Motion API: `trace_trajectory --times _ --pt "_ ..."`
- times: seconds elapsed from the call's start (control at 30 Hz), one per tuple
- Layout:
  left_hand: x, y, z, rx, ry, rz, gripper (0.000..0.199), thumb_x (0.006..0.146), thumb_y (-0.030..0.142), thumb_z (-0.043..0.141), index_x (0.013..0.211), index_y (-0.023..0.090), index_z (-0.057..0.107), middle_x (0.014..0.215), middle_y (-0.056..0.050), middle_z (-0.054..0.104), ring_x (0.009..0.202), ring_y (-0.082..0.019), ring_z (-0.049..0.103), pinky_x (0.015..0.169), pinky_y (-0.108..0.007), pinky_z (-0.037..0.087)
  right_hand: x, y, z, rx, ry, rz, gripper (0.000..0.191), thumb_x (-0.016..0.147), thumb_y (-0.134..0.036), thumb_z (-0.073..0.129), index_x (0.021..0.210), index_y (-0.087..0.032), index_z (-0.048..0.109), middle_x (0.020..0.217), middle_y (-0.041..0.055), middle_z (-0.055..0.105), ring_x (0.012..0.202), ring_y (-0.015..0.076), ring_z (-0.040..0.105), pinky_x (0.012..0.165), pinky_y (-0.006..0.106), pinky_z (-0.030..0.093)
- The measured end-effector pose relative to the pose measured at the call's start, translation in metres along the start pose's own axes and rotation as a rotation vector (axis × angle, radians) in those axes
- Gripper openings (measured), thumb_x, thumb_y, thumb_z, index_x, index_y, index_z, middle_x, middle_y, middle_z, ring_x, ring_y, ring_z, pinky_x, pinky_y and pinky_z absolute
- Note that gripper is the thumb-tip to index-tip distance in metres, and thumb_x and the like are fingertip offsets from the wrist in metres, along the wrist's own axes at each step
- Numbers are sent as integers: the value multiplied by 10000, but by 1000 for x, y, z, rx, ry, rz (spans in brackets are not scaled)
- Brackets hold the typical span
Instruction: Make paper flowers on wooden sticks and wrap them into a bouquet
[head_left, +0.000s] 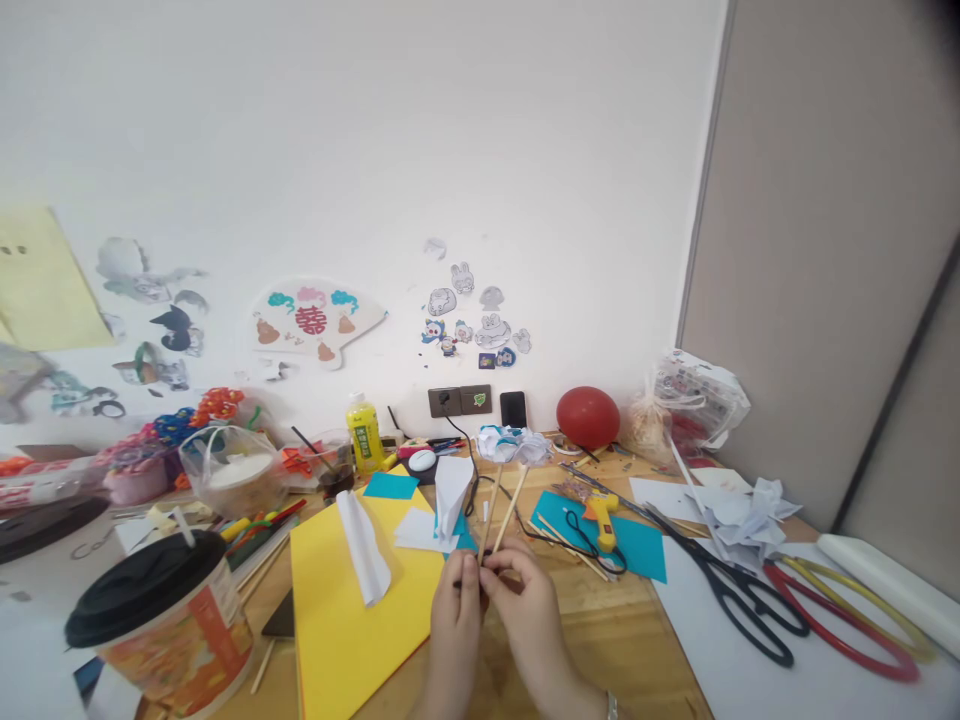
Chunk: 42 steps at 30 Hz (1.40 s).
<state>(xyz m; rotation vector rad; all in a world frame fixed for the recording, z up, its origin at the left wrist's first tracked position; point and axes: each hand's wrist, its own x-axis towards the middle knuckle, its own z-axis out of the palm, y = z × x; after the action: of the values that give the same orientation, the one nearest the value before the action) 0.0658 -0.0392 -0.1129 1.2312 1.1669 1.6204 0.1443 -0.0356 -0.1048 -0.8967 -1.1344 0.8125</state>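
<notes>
Two thin wooden sticks [511,510] rise from between my hands, close together at the bottom and spreading apart higher up. Crumpled paper heads sit at their tops: one white and blue [496,443], the other white [532,448]. My left hand [456,605] is closed around the lower part of the sticks, thumb up. My right hand [529,605] pinches at the same spot with thumb and index finger. Something small and dark [487,552] shows at the sticks between my fingers; its kind is unclear. The sticks' lower ends are mostly hidden by my hands.
Left of my hands lie yellow paper [337,640] and a rolled white sheet [364,550]. A lidded cup [176,640] stands at front left. To the right are a yellow glue gun [604,520] on blue paper, black scissors [739,600] and a red balloon [588,417].
</notes>
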Motion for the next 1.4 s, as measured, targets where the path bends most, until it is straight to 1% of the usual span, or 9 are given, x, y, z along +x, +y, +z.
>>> trace_trajectory --times 0.1,0.3,0.53,0.67,0.8,0.97,1.07,1.2,1.4 --pt "0 0 0 -32 -3 -28 429 707 609 560 717 180 591 617 10 514 590 -151 485 546 -243 430 1 -3 0 14 -13 60 158 683 -309 642 601 -175 621 748 47 582 730 198 611 629 282 521" --pt "-1 3 0 -41 22 -46 440 684 616 578 687 176 587 645 -1 546 623 -160 510 540 -234 422 -5 -6 2 -52 -9 12 113 706 -258 611 625 -185 580 727 29 559 713 189 593 583 261 505" --pt "-2 3 0 -189 1 -142 473 658 630 602 706 162 560 519 69 398 442 -70 333 404 -171 269 -6 -3 -2 -133 -42 -143 80 770 -203 562 742 -205 637 818 48 604 790 194 602 663 279 523" --pt "1 -1 -3 -248 -30 -170 466 673 621 597 696 159 544 491 86 346 426 -52 303 403 -156 241 -6 -5 -7 -293 -93 -244 188 789 -138 531 881 -229 667 953 62 626 897 197 598 786 299 495" --pt "2 -2 -5 -238 -33 -171 465 673 615 605 767 161 567 505 78 384 437 -54 326 406 -154 258 -6 -14 -10 -503 -143 -326 209 810 -136 504 940 -232 637 959 62 617 891 204 586 766 307 485" --pt "4 3 -5 -232 -49 -139 467 686 620 589 808 169 585 538 73 394 442 -50 332 415 -155 273 1 -24 -16 -729 -306 -414 231 813 -126 501 1007 -226 578 997 78 585 927 241 535 786 367 454" --pt "3 7 -3 -228 -62 -133 468 670 622 602 780 167 588 558 59 447 441 -46 338 410 -153 268 6 -24 -20 -769 -359 -407 200 802 -137 538 977 -228 566 958 66 559 887 233 530 733 345 457" --pt "3 8 -1 -257 -22 -168 497 636 639 618 712 151 569 569 36 521 419 -36 333 386 -149 245 8 -20 -22 -718 -334 -412 137 778 -100 549 819 -230 562 900 34 529 813 194 531 671 293 452" --pt "6 6 0 -252 56 -248 518 626 681 575 636 168 510 408 97 361 351 -43 280 359 -160 198 7 -15 -21 -585 -300 -417 155 796 -66 490 761 -217 496 907 36 538 848 186 528 727 305 447"
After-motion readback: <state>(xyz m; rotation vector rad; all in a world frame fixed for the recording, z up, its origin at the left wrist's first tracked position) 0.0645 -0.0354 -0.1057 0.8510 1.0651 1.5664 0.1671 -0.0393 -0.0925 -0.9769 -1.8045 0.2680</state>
